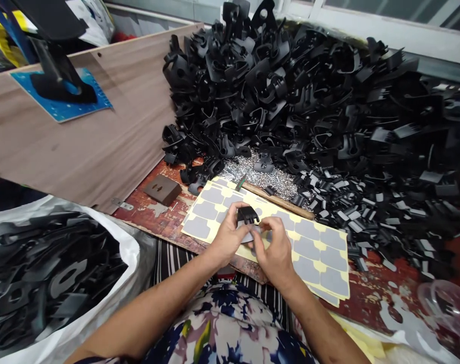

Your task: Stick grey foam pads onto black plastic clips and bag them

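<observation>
My left hand (pixel 226 237) grips a black plastic clip part (pixel 247 214) above the sticker sheet. A grey adhesive pad (pixel 248 234) lies against the lower face of that part. The fingers of my right hand (pixel 276 247) are pinched at the pad's right edge, and the fingertips partly hide it. Under both hands spreads a yellow-backed sheet of grey stickers (pixel 305 247), several layers thick at its edges. Just behind the sheet lies a wooden-handled tool (pixel 279 199) with a greenish tip.
Black plastic parts (pixel 260 86) form a high heap at the back. Metal pins (pixel 260 172) and small black pieces (pixel 343 197) lie before it. A brown block (pixel 162 190) rests left of the sheet, near a wooden board (pixel 131 101). A white sack (pixel 133 253) holds black parts.
</observation>
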{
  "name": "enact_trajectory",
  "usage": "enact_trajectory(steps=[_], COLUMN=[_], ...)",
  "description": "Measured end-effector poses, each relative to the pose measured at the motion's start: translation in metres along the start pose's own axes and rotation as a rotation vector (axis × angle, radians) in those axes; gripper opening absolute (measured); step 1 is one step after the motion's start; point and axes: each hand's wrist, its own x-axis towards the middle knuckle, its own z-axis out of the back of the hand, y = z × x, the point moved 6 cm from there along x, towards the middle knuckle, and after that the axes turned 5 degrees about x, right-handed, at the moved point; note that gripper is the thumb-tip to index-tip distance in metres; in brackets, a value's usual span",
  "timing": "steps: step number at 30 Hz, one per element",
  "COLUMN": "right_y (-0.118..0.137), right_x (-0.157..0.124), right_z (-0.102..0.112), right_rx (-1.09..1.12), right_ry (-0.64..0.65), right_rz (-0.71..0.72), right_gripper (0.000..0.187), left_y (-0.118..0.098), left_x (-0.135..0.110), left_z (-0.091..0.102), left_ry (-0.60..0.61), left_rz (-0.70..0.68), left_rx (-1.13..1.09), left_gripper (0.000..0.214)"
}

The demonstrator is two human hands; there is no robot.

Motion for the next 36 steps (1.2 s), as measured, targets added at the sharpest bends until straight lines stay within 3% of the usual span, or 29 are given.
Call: enact_trajectory(steps=[3, 6, 10, 12, 17, 23, 28, 32, 34, 36], right_y=[0.005, -0.007, -0.024, -0.024, -0.019, -0.025, 0.012, 0.035, 0.032, 0.019], right_x=[0.001, 0.008, 0.009, 0.006, 0.002, 0.003, 0.007, 0.005, 0.005, 0.003], right_z=[0.006, 0.017, 0.007, 0.001, 0.004, 0.004, 0.019, 0.031, 0.039, 0.035], right_rx=[-0.237, -0.292, 0.229, 0.371, 0.309, 0.379, 0.017, 0.037, 0.116, 0.127], right_ry=[-0.035, -0.025, 0.205, 0.234, 0.079, 0.125, 0.155, 0.125, 0.081, 0.135], right_rz=[0.117, -0.020, -0.311, -0.369, -0.309, -0.294, 0.014, 0.093, 0.056, -0.017], right_gripper=[0.051, 0.068, 0.036, 0.025, 0.014, 0.003, 0.014, 0.010, 0.013, 0.013], left_y=[0.003, 0.002, -0.011, -0.013, -0.008, -0.007, -0.009, -0.014, -0.025, -0.041], left_x=[-0.003, -0.006, -0.006, -0.007, -0.013, -0.024, -0.028, -0.025, -0.022, -0.024], left_z=[0.007, 0.013, 0.011, 0.008, 0.007, 0.006, 0.002, 0.002, 0.019, 0.047], left_ry=[-0.093, -0.090, 0.037, 0.096, 0.092, 0.100, 0.083, 0.069, -0.034, -0.179], left_rz=[-0.058, -0.033, -0.058, -0.017, 0.217, 0.337, 0.280, 0.236, 0.148, 0.049], left_rx=[0.066, 0.081, 0.146, 0.104, -0.248, -0.309, -0.261, -0.241, -0.225, -0.203], left_gripper=[0.048, 0.052, 0.050, 0.054, 0.059, 0.043, 0.042, 0.037, 0.038, 0.039])
